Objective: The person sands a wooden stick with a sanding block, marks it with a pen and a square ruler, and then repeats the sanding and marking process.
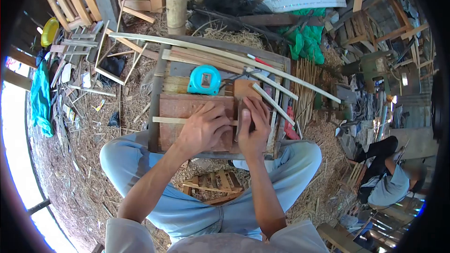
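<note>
A thin pale wooden strip (168,120) lies across a reddish-brown board (176,138) on the low workbench in front of me. My left hand (202,125) presses on the strip with bent fingers, hiding its middle part. Just to the right, my right hand (255,124) is wrapped round a dark upright block-like piece (243,124) beside the strip's right end; its exact kind is not clear. Beyond my hands sits a turquoise tape measure (204,80). More pale strips (274,104) lie slanting at the right side.
A long pale strip (225,58) runs across the bench's back edge. Thin sticks (307,93) are heaped to the right, near a red tool (291,124). Wooden frames (123,58) stand at left. Another person (389,185) sits at far right. Shavings cover the ground.
</note>
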The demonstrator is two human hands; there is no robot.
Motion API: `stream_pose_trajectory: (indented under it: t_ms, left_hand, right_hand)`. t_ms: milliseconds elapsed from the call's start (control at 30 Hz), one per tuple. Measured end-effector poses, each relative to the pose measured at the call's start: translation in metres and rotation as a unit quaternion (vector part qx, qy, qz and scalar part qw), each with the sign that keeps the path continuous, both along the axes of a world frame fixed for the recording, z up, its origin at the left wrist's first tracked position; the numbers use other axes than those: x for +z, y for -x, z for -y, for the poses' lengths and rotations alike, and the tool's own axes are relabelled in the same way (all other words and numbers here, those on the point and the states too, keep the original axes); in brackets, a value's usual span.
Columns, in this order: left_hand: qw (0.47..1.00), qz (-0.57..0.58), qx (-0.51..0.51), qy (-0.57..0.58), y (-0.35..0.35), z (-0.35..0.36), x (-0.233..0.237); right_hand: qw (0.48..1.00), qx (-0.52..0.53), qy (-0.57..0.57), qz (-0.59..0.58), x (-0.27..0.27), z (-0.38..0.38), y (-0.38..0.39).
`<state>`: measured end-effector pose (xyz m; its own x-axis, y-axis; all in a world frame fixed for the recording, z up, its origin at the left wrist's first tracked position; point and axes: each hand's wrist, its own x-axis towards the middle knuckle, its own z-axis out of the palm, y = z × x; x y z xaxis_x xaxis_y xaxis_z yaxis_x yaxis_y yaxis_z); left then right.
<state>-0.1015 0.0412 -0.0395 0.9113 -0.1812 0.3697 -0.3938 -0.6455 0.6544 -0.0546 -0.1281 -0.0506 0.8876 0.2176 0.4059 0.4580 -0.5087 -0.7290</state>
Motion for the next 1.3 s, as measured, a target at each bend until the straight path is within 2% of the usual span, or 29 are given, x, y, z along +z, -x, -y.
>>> stream_pose_trajectory:
  t_ms: [67, 133, 167, 267, 367, 467, 500, 733, 800, 867, 967, 1000, 1067, 1133, 1200, 1267, 1300]
  left_hand:
    - [1.0, -0.008, 0.012, -0.013, -0.002, 0.001, 0.0]
    - [1.0, -0.01, 0.013, -0.006, -0.004, 0.002, 0.001]
    - [1.0, -0.013, 0.021, 0.001, -0.004, 0.003, 0.0]
    - [0.999, -0.023, 0.026, -0.004, -0.004, 0.004, 0.003]
    - [1.0, -0.006, 0.027, -0.01, -0.005, 0.004, 0.001]
    - [1.0, 0.01, 0.018, -0.017, -0.006, 0.004, 0.004]
    - [1.0, 0.008, 0.014, -0.015, -0.006, 0.005, 0.003]
    - [0.999, -0.005, 0.033, 0.003, -0.009, 0.003, 0.005]
    - [1.0, -0.013, 0.024, -0.009, -0.008, 0.004, 0.004]
    - [0.999, -0.024, 0.031, 0.004, -0.008, 0.003, 0.004]
    - [1.0, -0.011, 0.029, -0.003, -0.007, 0.002, 0.007]
    - [0.999, -0.003, 0.036, -0.005, -0.012, -0.001, 0.008]
    - [1.0, 0.006, 0.022, -0.021, -0.009, 0.002, 0.007]
    - [0.999, -0.029, 0.017, -0.008, -0.006, 0.004, 0.006]
    - [0.999, -0.037, 0.028, -0.013, -0.006, 0.003, 0.006]
    - [0.999, -0.024, 0.026, -0.003, -0.007, 0.003, 0.008]
    - [0.999, -0.017, 0.032, 0.012, -0.009, 0.004, 0.01]
  right_hand:
    - [1.0, -0.014, 0.023, -0.004, 0.003, 0.0, 0.001]
    - [0.999, 0.017, 0.029, 0.027, 0.002, 0.001, -0.003]
    - [0.999, 0.048, 0.001, -0.005, 0.005, 0.004, -0.005]
    - [0.998, 0.052, -0.007, -0.02, 0.006, 0.006, -0.001]
    - [0.999, 0.012, -0.014, 0.03, -0.006, 0.014, 0.029]
    - [0.999, -0.002, -0.013, 0.043, 0.003, -0.001, 0.002]
    - [0.999, 0.029, -0.039, 0.018, 0.009, -0.005, -0.015]
    - [0.998, -0.033, 0.007, 0.054, 0.004, 0.006, 0.032]
    - [0.998, -0.042, 0.008, 0.044, 0.004, -0.005, 0.004]
    - [0.999, 0.004, -0.051, -0.007, 0.01, -0.008, -0.012]
    - [0.999, 0.007, -0.025, 0.031, -0.006, 0.014, 0.027]
    - [0.999, 0.013, -0.021, 0.034, 0.003, 0.011, 0.029]
    - [0.999, -0.009, 0.004, 0.046, 0.004, 0.002, 0.012]
    - [0.999, 0.013, -0.029, 0.014, 0.014, -0.01, -0.018]
    - [0.999, 0.008, -0.033, 0.016, 0.01, -0.002, -0.006]
    - [0.999, -0.01, 0.014, 0.039, 0.0, 0.014, 0.03]
    - [0.999, 0.019, -0.007, 0.025, 0.01, 0.016, 0.037]
